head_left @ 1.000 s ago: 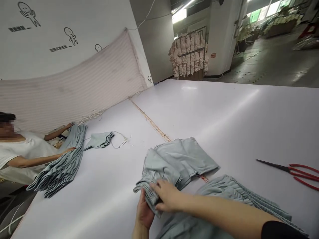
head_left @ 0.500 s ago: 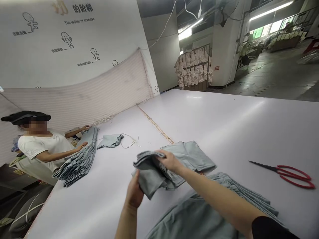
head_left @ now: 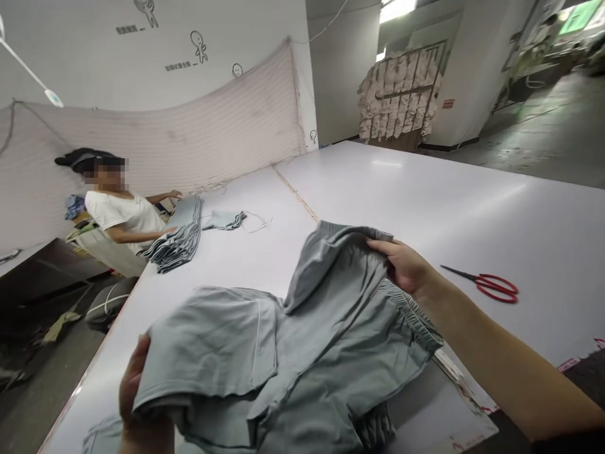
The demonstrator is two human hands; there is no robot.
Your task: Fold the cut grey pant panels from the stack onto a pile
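A: Where are the grey shorts (head_left: pixel 302 334)?
B: Spread above the white table (head_left: pixel 472 208), held at both ends. The right hand (head_left: pixel 406 268) pinches the gathered elastic waistband shut; the left hand (head_left: pixel 137 391) is closed on a leg hem.
A: The step?
B: Opening the garment out, I'd judge. Soft, limp knit: laying it flat needs even tension. Red scissors (head_left: pixel 491 285) lie beyond the right hand.

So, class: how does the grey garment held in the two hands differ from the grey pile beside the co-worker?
The held garment is a single piece, lifted and spread between the left hand and right hand; the pile is many pieces stacked flat on the table. The held garment looks larger, being nearer. Both are the same grey fabric.
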